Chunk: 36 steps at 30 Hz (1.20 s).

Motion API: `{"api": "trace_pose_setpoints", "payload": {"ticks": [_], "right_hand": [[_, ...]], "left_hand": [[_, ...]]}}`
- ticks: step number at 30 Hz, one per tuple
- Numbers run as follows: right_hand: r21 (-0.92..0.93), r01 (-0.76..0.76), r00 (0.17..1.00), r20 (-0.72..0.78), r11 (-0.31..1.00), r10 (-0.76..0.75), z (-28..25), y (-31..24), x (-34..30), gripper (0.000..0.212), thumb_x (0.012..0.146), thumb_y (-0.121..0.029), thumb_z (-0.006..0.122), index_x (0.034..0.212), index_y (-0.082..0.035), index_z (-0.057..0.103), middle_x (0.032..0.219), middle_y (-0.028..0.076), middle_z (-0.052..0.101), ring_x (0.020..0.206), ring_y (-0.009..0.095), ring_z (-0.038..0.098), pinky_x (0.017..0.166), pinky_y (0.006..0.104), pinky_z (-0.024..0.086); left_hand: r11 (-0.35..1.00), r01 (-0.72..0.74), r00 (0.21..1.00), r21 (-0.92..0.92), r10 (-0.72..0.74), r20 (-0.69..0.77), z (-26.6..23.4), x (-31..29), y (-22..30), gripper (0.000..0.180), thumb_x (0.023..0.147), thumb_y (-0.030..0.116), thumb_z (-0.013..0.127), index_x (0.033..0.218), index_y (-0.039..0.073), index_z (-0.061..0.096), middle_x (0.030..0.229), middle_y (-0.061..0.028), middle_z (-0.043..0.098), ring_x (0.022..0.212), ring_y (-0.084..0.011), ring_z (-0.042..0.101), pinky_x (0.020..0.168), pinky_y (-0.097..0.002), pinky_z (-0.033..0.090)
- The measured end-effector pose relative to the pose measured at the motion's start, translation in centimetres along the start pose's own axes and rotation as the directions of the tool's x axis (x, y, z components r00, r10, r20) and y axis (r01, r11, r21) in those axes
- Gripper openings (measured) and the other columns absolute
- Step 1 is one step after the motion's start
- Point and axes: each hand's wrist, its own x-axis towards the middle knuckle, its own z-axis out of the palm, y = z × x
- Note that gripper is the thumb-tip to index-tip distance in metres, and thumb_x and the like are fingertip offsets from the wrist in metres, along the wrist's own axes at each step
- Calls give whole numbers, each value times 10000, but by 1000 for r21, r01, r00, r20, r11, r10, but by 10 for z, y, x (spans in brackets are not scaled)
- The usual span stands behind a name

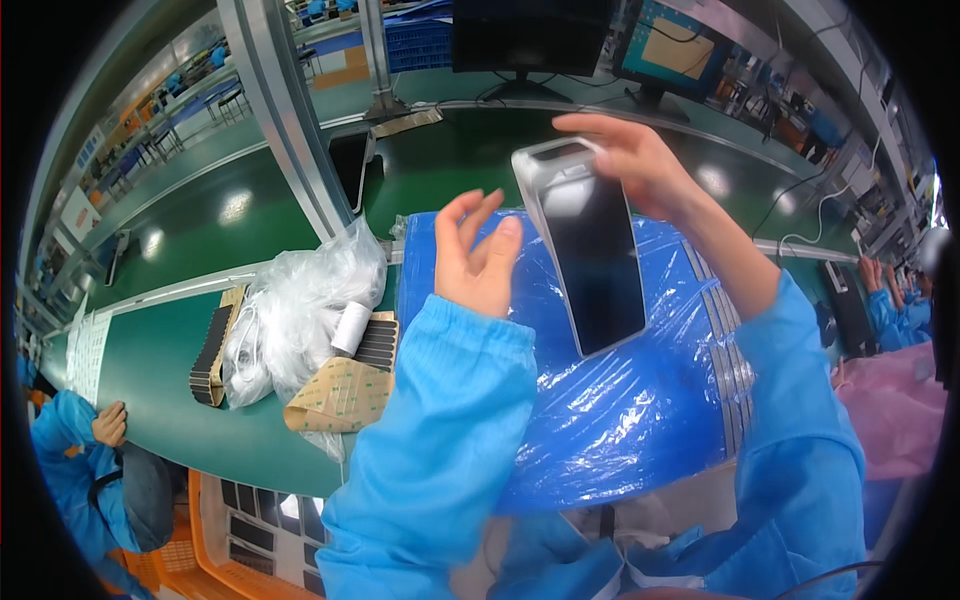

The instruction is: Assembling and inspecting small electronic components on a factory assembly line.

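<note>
Black-screened device w/ white edges, tilted, gripped at top by R hand; L hand just beside, loosely curled, empty, over blue plastic-wrapped pad.

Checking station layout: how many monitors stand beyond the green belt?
2: a black-screened monitor at top centre, and a lit monitor just right of it. Others may be hidden beyond the picture's edge.

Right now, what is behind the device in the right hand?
Around the device, film-wrapped blue padding shows, with a green surface beyond its top; whatever the device's body covers is hidden.
</note>
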Motion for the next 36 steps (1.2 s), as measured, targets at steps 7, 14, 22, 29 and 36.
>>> {"api": "trace_pose_setpoints", "payload": {"ticks": [7, 14, 22, 29, 36], "right_hand": [[453, -209, 924, -200, 867, 327, -91, 107, 162, 371, 955, -366, 582, 1088, -22, 620, 959, 109, 669, 852, 186, 657, 787, 317, 546], [432, -109, 769, -534, 895, 352, -87, 193, 211, 365, 990, -348, 522, 1051, -5, 630, 978, 131, 652, 840, 215, 634, 776, 367, 531], [-126, -303, 763, -627, 945, 161, -141, 169, 155, 416, 977, -310, 505, 1193, 32, 597, 1197, 179, 622, 1141, 263, 595, 976, 368, 469], [-738, -350, 934, -323, 577, 153, -118, 57, -65, 374, 955, -265, 507, 1173, 14, 627, 1079, 136, 685, 1017, 228, 640, 902, 337, 487], [-826, -404, 901, -433, 394, 16, -56, 62, -242, 507, 900, -265, 561, 1340, -25, 483, 1376, 203, 478, 1268, 351, 462, 1055, 428, 376]], "left_hand": [[677, -51, 999, 734, 30, 42, -28, 3, -50, 331, 892, 161, 626, 1157, -7, 522, 1061, -141, 633, 886, -219, 630, 768, -345, 518], [475, -196, 979, 858, 45, 198, -27, 2, -56, 297, 849, 114, 642, 1112, 21, 542, 955, -111, 637, 816, -250, 613, 727, -376, 510], [496, -223, 974, 839, 74, 215, -19, 1, -65, 209, 811, 56, 644, 1016, 51, 603, 824, -71, 649, 750, -204, 624, 684, -336, 506], [426, -276, 960, 862, 79, 268, -36, 6, -62, 155, 850, 98, 631, 999, 56, 635, 827, -61, 666, 747, -159, 623, 677, -288, 484], [420, -290, 949, 860, 12, 315, -34, 11, -68, 190, 801, 51, 640, 990, 68, 642, 873, -45, 661, 787, -168, 581, 739, -311, 480]]}}
